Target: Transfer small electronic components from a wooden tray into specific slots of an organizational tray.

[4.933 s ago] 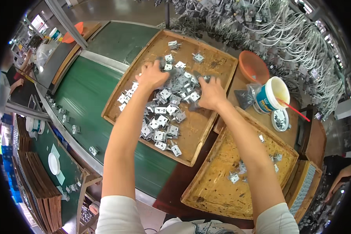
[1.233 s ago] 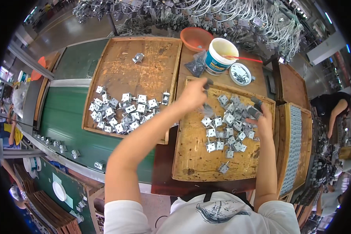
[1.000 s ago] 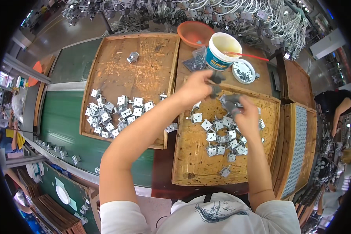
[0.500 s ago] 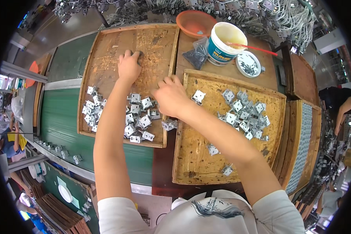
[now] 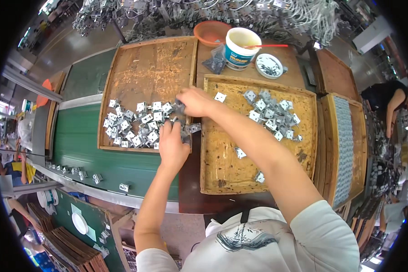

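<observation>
Metal parts are lying in a sideways band along the near end of the left tray, stretching leftward from the left hand, the nearer; the right hand is pointing left just beyond; fingers are curling, but whether they're grasping anything I cannot tell

From above the white printed shirt, lower centre, the head fisheye looks down onto nearby brown, rectangular wooden trays.

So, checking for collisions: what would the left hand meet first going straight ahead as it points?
Probably the metal bracket just ahead of the left hand; depth is unclear, and the right hand is close too.
</observation>
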A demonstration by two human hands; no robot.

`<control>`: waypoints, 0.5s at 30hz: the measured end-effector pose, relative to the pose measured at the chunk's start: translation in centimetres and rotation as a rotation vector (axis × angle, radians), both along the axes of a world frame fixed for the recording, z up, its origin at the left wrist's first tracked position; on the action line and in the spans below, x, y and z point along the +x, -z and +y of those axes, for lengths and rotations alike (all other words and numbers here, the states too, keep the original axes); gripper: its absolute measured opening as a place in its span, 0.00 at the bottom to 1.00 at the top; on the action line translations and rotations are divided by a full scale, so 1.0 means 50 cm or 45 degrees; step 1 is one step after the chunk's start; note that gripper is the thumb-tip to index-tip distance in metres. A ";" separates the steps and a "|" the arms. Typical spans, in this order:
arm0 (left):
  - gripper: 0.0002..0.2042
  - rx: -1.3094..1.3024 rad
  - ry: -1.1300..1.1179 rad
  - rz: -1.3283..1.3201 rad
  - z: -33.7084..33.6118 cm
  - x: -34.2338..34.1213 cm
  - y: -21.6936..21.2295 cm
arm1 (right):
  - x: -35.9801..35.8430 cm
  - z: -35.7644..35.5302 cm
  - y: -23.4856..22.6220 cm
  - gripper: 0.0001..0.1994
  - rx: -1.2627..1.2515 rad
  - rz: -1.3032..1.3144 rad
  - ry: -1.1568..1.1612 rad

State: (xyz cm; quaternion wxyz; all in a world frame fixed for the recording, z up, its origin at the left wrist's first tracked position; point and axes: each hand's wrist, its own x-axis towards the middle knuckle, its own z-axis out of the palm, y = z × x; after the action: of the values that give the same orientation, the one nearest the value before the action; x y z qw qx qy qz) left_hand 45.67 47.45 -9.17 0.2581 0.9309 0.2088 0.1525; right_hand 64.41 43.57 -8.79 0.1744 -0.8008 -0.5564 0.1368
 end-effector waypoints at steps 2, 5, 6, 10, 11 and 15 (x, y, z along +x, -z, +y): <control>0.21 0.110 -0.024 -0.009 -0.021 0.012 0.028 | 0.023 -0.027 -0.008 0.11 0.082 0.058 0.118; 0.21 0.203 0.020 0.019 -0.032 0.046 0.038 | 0.049 -0.078 -0.026 0.11 0.384 0.132 0.247; 0.19 0.241 -0.026 0.018 -0.024 0.047 0.036 | 0.037 -0.089 -0.044 0.12 0.417 0.194 0.298; 0.20 0.014 -0.082 0.149 0.014 0.027 0.041 | 0.001 -0.187 -0.087 0.16 0.133 0.182 0.478; 0.19 -0.078 -0.141 0.120 -0.001 0.054 0.048 | 0.022 -0.257 -0.053 0.19 0.267 0.031 0.491; 0.17 -0.144 -0.433 -0.260 -0.032 0.061 0.041 | -0.005 -0.412 0.005 0.31 0.189 -0.278 0.596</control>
State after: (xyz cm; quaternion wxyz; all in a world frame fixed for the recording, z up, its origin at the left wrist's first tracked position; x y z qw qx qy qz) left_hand 48.71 45.87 -11.21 0.3003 0.8460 0.3438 0.2754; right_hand 64.14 22.98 -9.04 0.1985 -0.9027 -0.3802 -0.0356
